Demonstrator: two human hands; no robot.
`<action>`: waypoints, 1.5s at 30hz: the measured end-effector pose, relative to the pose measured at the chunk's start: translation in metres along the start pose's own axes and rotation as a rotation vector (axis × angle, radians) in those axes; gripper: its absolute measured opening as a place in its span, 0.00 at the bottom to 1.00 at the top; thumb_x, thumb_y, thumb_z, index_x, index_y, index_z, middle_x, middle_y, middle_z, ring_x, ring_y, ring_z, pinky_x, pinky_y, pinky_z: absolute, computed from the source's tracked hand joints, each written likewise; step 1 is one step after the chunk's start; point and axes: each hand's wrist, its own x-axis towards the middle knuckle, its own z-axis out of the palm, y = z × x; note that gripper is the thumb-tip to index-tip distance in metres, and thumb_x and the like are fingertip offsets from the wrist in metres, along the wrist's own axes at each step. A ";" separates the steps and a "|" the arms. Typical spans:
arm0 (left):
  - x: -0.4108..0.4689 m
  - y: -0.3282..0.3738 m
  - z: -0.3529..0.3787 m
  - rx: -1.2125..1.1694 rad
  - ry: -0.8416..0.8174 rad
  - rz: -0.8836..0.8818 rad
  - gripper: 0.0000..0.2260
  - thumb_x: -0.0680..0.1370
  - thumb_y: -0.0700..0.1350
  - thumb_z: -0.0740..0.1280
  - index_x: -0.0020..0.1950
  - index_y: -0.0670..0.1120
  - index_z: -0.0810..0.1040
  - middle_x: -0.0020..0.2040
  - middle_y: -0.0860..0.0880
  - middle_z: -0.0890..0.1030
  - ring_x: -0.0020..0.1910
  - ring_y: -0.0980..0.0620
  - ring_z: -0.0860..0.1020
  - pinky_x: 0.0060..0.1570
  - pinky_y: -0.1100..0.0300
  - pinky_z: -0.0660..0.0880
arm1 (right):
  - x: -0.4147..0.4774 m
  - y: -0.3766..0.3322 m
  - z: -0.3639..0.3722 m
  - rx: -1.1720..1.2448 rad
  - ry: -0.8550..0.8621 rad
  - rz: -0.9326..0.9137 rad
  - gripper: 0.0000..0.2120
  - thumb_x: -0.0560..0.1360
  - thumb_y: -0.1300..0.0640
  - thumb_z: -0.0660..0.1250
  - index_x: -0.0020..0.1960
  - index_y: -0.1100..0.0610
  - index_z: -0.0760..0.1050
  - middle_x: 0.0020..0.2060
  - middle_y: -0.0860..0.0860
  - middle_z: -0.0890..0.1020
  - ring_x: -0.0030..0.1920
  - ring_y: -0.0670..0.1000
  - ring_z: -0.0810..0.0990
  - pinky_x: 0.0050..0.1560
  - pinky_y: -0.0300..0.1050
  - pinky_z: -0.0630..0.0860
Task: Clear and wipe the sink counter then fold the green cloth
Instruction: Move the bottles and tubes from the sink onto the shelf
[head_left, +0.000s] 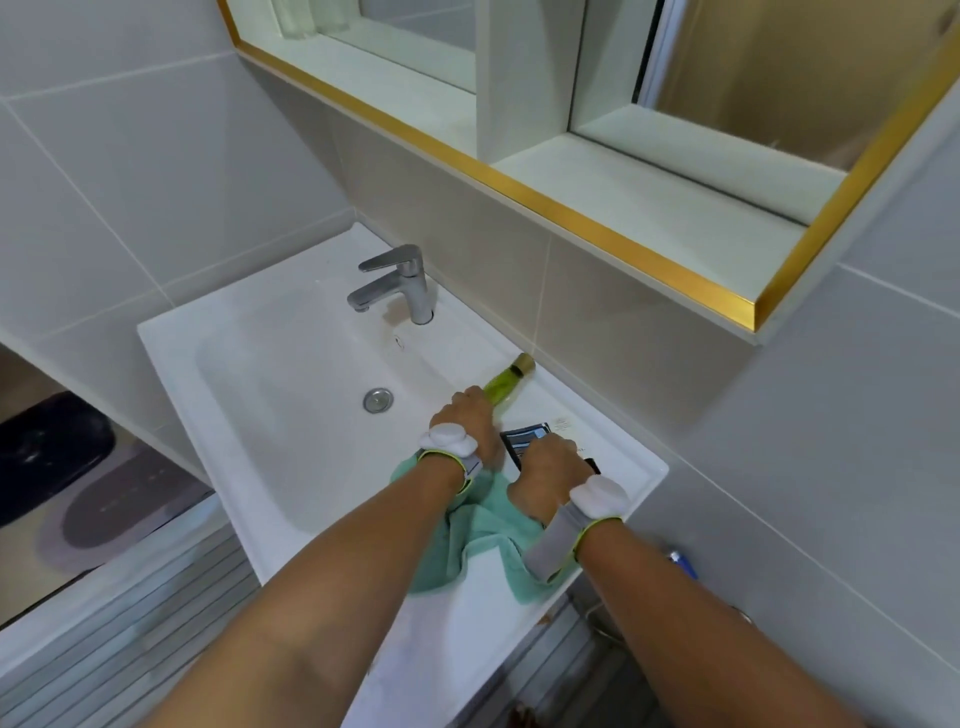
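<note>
A green bottle (503, 383) with a gold cap lies on the white sink counter (613, 447) near the wall. My left hand (467, 421) is closed around its lower end. My right hand (550, 475) grips a dark striped packet (524, 439) lying on the counter's right side; a dark object (592, 465) pokes out just beyond the hand. A green cloth (483, 535) lies crumpled on the counter's front right edge, under both wrists and partly hanging over the rim.
A chrome faucet (400, 286) stands at the back of the basin, with the drain plug (377, 400) in the middle. A gold-framed mirror niche (623, 156) is above. A small blue object (683, 564) sits low on the right. Dark bath mats (67, 467) lie on the floor left.
</note>
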 end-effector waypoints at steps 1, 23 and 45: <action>-0.004 -0.001 -0.003 -0.068 0.047 -0.025 0.13 0.75 0.43 0.64 0.57 0.40 0.70 0.53 0.41 0.78 0.51 0.39 0.79 0.42 0.54 0.68 | -0.005 -0.002 -0.003 0.026 0.024 0.013 0.12 0.70 0.57 0.68 0.51 0.60 0.76 0.49 0.57 0.78 0.52 0.59 0.78 0.41 0.47 0.69; -0.045 0.058 -0.275 -1.068 0.579 0.579 0.17 0.73 0.46 0.71 0.60 0.44 0.76 0.52 0.46 0.83 0.50 0.46 0.82 0.50 0.45 0.81 | -0.072 -0.070 -0.253 0.669 0.904 -0.289 0.30 0.70 0.57 0.71 0.67 0.60 0.61 0.62 0.56 0.70 0.61 0.59 0.73 0.55 0.48 0.72; -0.025 0.076 -0.247 -0.860 0.662 0.461 0.23 0.73 0.43 0.75 0.66 0.41 0.77 0.54 0.44 0.84 0.46 0.53 0.81 0.51 0.64 0.78 | -0.043 -0.056 -0.245 0.649 0.849 -0.134 0.27 0.69 0.62 0.71 0.64 0.63 0.64 0.61 0.59 0.71 0.61 0.62 0.74 0.56 0.54 0.76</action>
